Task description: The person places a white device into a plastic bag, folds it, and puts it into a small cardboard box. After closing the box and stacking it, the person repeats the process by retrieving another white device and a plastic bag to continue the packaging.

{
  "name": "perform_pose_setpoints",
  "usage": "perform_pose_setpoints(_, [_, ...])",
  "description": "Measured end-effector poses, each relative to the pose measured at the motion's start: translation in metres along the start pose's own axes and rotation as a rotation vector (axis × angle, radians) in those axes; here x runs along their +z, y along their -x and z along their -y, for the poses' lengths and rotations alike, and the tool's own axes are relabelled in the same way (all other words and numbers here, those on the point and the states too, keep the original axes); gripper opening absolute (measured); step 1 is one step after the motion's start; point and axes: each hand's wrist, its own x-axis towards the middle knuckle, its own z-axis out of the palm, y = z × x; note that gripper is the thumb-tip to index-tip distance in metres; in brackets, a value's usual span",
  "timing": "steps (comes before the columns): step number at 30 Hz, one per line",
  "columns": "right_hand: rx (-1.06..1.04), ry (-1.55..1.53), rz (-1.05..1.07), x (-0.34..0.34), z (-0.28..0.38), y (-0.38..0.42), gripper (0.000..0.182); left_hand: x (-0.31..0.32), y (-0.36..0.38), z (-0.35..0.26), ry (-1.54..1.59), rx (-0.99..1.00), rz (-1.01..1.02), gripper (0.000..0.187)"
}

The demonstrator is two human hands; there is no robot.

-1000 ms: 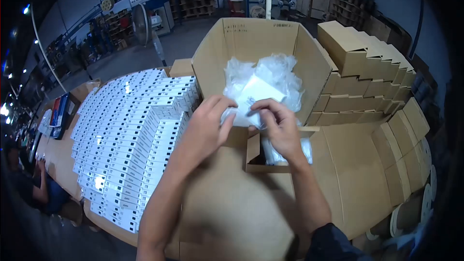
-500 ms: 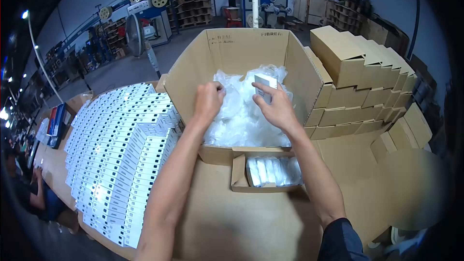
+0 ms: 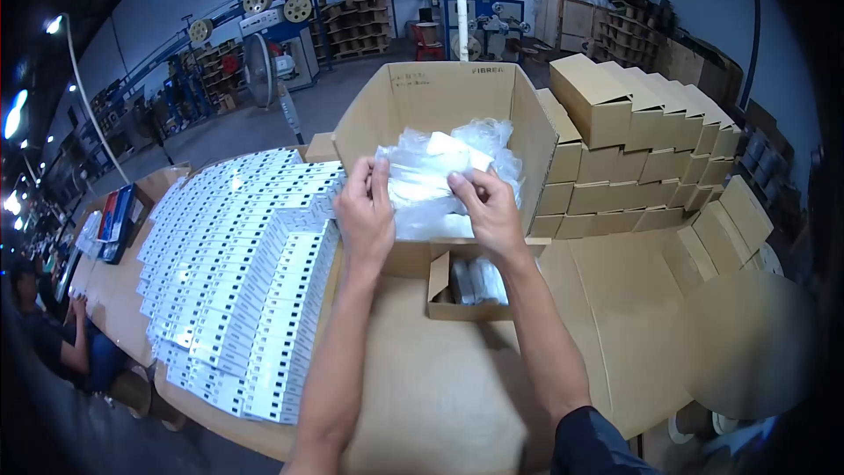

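A clear plastic bag (image 3: 413, 178) is stretched between my two hands, over the large open carton (image 3: 369, 127). My left hand (image 3: 365, 220) pinches its left edge between thumb and fingers. On the other side my right hand (image 3: 494, 215) is closed on the bag's right edge, thumb against fingertips. A bright white piece (image 3: 459, 151) shows just beyond the right fingertips, partly covered by plastic. More loose clear bags (image 3: 492, 136) fill the carton behind the hands. Below them stands a small open cardboard box (image 3: 466, 310) with several plastic-wrapped packets (image 3: 482, 281), partly hidden by my right forearm.
Rows of stacked white boxes (image 3: 237, 255) cover the table's left side. Brown cardboard boxes (image 3: 615, 158) are piled at the right, with an open one (image 3: 725, 229) nearer. A person (image 3: 66, 334) sits at the far left. A fan (image 3: 259, 70) stands behind the table.
My left hand has gone from a closed fist to pinching the bag's edge. My right hand has closed from spread fingers beside a white box to a grip on the bag. The view has shifted slightly.
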Motion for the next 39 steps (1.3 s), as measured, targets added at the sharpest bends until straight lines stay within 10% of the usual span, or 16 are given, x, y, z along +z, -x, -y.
perform_pose_setpoints(12, [0.079, 0.031, 0.081, -0.001, 0.051, 0.187, 0.033, -0.094, 0.171, -0.052, 0.069, -0.238, 0.021, 0.029])
perform_pose_setpoints(19, [0.597, -0.575, 0.091, -0.009, 0.054, 0.267, 0.033, -0.161, 0.222, -0.046, 0.352, -0.607, 0.238, 0.016])
perform_pose_setpoints(23, [0.807, -0.782, 0.027, -0.007, 0.047, 0.3, 0.037, -0.176, 0.245, -0.055, -0.139, 0.175, 0.289, 0.055])
perform_pose_setpoints(27, [0.89, -0.671, 0.136, -0.002, 0.055, 0.325, 0.04, -0.179, 0.253, -0.069, -0.113, 0.425, 0.449, 0.027])
perform_pose_setpoints(31, [0.546, -0.303, 0.133, -0.015, 0.036, 0.352, 0.054, -0.168, 0.291, -0.062, 0.17, -0.269, 0.287, 0.017])
perform_pose_setpoints(39, [0.393, -0.195, 0.16, -0.025, 0.06, 0.35, 0.049, -0.156, 0.311, -0.084, 0.109, -0.484, 0.312, 0.018])
